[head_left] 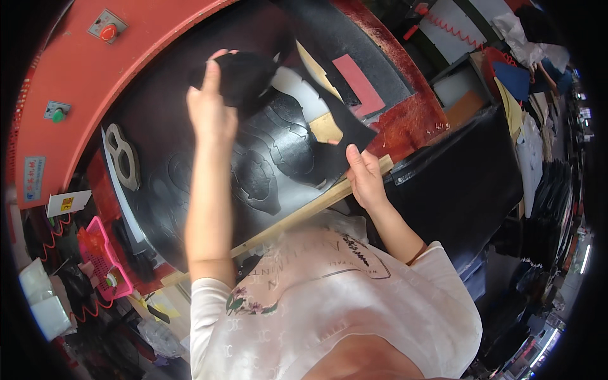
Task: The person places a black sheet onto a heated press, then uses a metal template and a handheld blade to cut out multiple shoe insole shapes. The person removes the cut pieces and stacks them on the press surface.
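My left hand (pixel 214 104) is raised over the work surface and grips dark, flat cut pieces (pixel 246 77), blurred by motion; their number is unclear. My right hand (pixel 366 180), thumb on top, pinches the near right edge of a black sheet (pixel 347 130). Openings in that sheet show white and tan material beneath. Curved shoe-part-like outlines (pixel 253 174) are cut into the black material between my hands. At the left lies a grey cutting die (pixel 121 151) shaped like a figure eight, apart from both hands.
A red machine (pixel 69 76) with a red button (pixel 109 31) and a green button (pixel 58 115) borders the left. A wooden strip (pixel 297 216) runs along the near edge. A pink rectangular piece (pixel 358 85) lies far right. A pink basket (pixel 101 263) stands lower left.
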The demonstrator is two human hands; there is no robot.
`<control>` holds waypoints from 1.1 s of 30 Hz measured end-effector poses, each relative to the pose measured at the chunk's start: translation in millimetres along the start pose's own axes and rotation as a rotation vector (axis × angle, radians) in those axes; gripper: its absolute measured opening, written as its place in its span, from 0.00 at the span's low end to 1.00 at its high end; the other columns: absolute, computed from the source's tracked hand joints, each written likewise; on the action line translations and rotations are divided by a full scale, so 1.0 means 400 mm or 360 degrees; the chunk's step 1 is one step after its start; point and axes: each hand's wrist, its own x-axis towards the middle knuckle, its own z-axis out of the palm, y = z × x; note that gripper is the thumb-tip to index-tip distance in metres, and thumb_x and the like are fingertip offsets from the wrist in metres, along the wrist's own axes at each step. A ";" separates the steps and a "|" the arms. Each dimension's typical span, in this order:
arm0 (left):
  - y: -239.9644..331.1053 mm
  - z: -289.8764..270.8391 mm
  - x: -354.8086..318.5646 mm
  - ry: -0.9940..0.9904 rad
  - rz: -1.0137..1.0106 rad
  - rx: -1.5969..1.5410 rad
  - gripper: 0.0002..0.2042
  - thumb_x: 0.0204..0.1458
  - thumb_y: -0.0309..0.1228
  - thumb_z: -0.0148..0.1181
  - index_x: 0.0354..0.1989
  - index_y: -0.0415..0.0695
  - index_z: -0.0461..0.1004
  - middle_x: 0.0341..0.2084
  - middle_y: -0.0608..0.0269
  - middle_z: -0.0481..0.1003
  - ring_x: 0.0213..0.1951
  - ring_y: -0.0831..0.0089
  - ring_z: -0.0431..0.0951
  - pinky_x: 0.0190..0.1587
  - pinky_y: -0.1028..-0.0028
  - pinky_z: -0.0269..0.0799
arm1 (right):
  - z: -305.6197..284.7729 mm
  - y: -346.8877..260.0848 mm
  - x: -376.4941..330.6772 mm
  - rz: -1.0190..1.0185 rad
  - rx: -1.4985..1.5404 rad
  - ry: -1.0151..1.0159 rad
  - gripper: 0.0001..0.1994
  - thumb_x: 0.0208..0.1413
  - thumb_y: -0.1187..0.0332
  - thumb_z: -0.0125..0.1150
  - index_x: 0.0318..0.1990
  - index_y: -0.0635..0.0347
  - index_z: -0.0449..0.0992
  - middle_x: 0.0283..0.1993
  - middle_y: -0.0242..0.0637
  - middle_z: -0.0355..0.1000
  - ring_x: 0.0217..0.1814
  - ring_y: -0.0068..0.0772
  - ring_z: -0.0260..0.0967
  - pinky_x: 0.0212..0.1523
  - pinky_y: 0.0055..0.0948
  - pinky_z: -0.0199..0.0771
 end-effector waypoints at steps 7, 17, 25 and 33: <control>0.060 -0.111 0.137 -0.0044 -0.0237 0.0031 0.14 0.60 0.27 0.55 0.51 0.32 0.70 0.43 0.49 0.76 0.45 0.61 0.79 0.50 0.59 0.78 | -0.038 0.069 0.013 -0.0126 -0.0039 -0.0071 0.19 0.69 0.59 0.45 0.52 0.67 0.73 0.50 0.34 0.73 0.47 0.19 0.68 0.44 0.19 0.68; 0.089 -0.158 0.248 0.0051 -0.0303 0.0163 0.14 0.58 0.25 0.58 0.50 0.33 0.71 0.41 0.53 0.77 0.43 0.63 0.79 0.50 0.61 0.78 | -0.029 0.056 0.005 -0.0084 -0.0221 -0.0032 0.17 0.69 0.60 0.46 0.47 0.66 0.75 0.32 0.20 0.65 0.34 0.11 0.55 0.36 0.16 0.58; 0.088 -0.190 0.319 0.0138 -0.0330 0.0044 0.09 0.57 0.21 0.56 0.45 0.31 0.74 0.39 0.51 0.77 0.40 0.63 0.80 0.45 0.62 0.81 | -0.025 0.044 0.004 -0.0118 -0.0406 -0.0003 0.17 0.69 0.60 0.46 0.46 0.67 0.75 0.30 0.20 0.64 0.33 0.12 0.55 0.34 0.17 0.59; 0.075 -0.207 0.338 0.0158 -0.0265 0.0090 0.09 0.56 0.19 0.57 0.44 0.31 0.74 0.38 0.51 0.77 0.38 0.63 0.80 0.44 0.64 0.81 | -0.042 0.048 -0.003 -0.0025 -0.0435 0.0024 0.18 0.69 0.59 0.47 0.40 0.66 0.75 0.27 0.20 0.60 0.30 0.13 0.54 0.31 0.19 0.57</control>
